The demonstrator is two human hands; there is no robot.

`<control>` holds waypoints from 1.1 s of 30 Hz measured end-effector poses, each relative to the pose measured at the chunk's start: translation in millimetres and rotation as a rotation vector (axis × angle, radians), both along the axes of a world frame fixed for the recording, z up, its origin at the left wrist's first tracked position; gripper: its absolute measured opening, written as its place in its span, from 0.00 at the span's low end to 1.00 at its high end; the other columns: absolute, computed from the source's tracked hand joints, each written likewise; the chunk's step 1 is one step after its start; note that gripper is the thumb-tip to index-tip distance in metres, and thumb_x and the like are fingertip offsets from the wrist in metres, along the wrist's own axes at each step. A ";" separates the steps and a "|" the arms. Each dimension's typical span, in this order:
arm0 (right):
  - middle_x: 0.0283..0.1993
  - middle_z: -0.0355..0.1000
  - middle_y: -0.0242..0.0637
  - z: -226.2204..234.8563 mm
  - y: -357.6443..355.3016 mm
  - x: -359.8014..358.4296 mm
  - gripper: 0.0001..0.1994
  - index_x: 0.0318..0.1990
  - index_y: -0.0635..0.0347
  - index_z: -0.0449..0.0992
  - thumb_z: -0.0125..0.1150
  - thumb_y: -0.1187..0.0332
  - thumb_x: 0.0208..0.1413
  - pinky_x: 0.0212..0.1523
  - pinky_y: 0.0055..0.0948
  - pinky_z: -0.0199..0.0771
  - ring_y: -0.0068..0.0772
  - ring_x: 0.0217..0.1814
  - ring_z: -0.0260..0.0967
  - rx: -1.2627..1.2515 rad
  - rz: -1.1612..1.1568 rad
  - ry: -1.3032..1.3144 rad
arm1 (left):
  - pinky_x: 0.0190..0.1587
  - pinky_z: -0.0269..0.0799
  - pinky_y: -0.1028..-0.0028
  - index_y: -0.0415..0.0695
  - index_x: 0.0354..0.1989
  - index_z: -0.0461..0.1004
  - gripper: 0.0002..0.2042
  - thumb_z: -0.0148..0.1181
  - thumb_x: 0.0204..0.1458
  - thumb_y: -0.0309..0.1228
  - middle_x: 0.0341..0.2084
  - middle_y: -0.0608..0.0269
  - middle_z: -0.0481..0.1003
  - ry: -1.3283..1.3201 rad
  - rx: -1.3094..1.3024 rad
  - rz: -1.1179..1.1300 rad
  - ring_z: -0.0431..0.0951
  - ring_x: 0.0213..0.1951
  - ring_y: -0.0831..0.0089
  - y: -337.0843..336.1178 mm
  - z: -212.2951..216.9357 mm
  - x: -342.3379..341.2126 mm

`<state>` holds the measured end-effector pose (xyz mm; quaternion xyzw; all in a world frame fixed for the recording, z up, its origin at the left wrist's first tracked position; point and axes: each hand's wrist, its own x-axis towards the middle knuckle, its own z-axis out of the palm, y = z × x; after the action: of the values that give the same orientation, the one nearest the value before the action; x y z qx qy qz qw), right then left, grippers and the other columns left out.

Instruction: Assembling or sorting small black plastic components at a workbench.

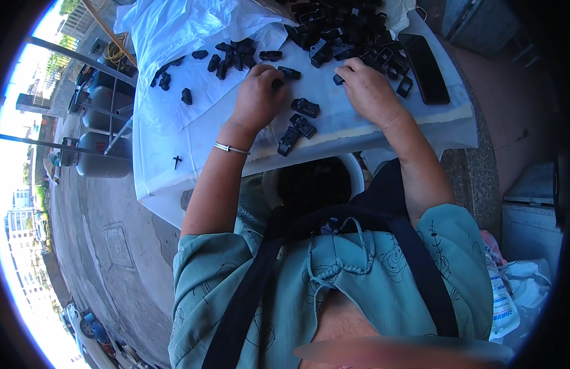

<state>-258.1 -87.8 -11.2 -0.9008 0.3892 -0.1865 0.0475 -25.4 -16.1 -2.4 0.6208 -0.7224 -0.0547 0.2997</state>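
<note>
My left hand (258,97) is closed over a small black plastic part (277,83), mostly hidden by the fingers. Just past its fingertips lies another black plastic part (290,73). To the right, my right hand (372,93) pinches a small black piece (338,80) between thumb and fingers, low over the table. Between the hands and nearer to me rest three black clip-like parts, a wide one (305,107), a second (304,126) and a third (288,141) set at a slant. Behind my right hand spreads a big heap of similar black parts (352,37).
The table (168,144) wears a clear plastic cover. Loose black parts (235,55) lie on a plastic sheet (174,37) at the far left. A black phone (424,69) lies at right. Below the front edge stands a bucket (358,175) with dark contents. Gas cylinders (103,154) stand left.
</note>
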 end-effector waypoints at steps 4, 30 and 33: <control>0.50 0.69 0.41 4.2 12.4 7.5 0.16 0.51 0.59 0.74 0.58 0.73 0.53 0.46 0.31 0.76 0.40 0.46 0.73 0.014 0.106 -0.070 | 0.42 0.75 0.65 0.39 0.40 0.76 0.13 0.60 0.43 0.25 0.42 0.51 0.74 0.066 0.023 -0.083 0.78 0.38 0.53 5.8 9.3 -8.6; 0.47 0.73 0.36 -2.7 7.7 45.4 0.15 0.50 0.53 0.76 0.60 0.72 0.53 0.50 0.33 0.72 0.36 0.48 0.72 0.115 0.379 -0.357 | 0.38 0.76 0.73 0.44 0.54 0.69 0.27 0.67 0.41 0.25 0.35 0.60 0.77 0.321 0.176 -0.083 0.78 0.29 0.72 0.2 -3.1 0.1; 0.48 0.74 0.35 -4.5 10.0 44.7 0.14 0.50 0.50 0.77 0.57 0.68 0.55 0.54 0.36 0.66 0.37 0.51 0.70 0.019 0.290 -0.180 | 0.37 0.76 0.72 0.44 0.51 0.71 0.24 0.66 0.42 0.25 0.40 0.57 0.76 0.237 0.210 -0.091 0.79 0.30 0.70 2.9 4.4 3.0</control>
<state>-213.4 -77.8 -15.7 -0.9267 0.2513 -0.2538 0.1172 -22.4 -13.3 2.0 0.6045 -0.6996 -0.2162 0.3137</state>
